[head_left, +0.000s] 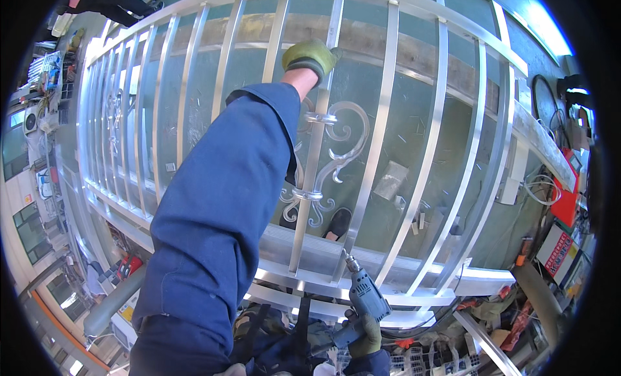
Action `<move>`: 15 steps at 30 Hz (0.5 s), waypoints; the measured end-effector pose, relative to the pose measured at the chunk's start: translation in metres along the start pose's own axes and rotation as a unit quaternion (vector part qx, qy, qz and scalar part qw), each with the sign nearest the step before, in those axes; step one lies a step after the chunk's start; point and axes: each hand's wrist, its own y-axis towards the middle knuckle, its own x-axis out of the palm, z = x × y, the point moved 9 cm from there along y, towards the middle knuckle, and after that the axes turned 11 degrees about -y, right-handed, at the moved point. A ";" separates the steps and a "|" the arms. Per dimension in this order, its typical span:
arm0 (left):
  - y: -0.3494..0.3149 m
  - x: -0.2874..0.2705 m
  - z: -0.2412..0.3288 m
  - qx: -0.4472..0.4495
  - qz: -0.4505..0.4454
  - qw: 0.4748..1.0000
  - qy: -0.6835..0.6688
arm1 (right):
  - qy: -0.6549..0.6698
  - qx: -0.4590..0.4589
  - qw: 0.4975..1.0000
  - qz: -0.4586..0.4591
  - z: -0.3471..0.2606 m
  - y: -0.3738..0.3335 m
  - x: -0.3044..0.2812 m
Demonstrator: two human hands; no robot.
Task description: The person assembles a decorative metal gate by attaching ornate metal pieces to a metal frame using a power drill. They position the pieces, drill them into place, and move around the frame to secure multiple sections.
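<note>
My left arm, in a blue sleeve, reaches far across a silver metal railing (390, 104). In a yellow-green glove, my left hand (309, 58) is closed at one upright bar (336, 23) near the far rail; its fingertips are partly hidden. Below it, a curled scroll ornament (352, 153) is fixed to the same bar by collars. Close to my body, my gloved right hand (370, 334) grips the handle of a grey-blue power drill (367, 297). The drill's bit points away from me, close to the lower end of a neighbouring bar; whether it touches cannot be told.
Beneath the railing runs a long beam (414, 49). Metal scraps and a clear packet (391, 180) lie on the green floor. At right are a red object (565, 195), a white cable (543, 190) and clutter. A person's legs (116, 2) show at upper left.
</note>
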 end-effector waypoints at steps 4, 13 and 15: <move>-0.013 -0.005 -0.010 0.000 -0.024 1.000 -0.005 | -0.016 0.002 1.000 -0.005 0.000 0.001 -0.003; -0.141 0.022 -0.069 0.161 0.073 0.983 -0.049 | -0.011 0.000 1.000 -0.014 -0.005 0.004 0.004; -0.141 0.024 -0.070 0.144 0.095 0.979 -0.110 | -0.017 0.002 1.000 -0.018 -0.007 0.003 0.007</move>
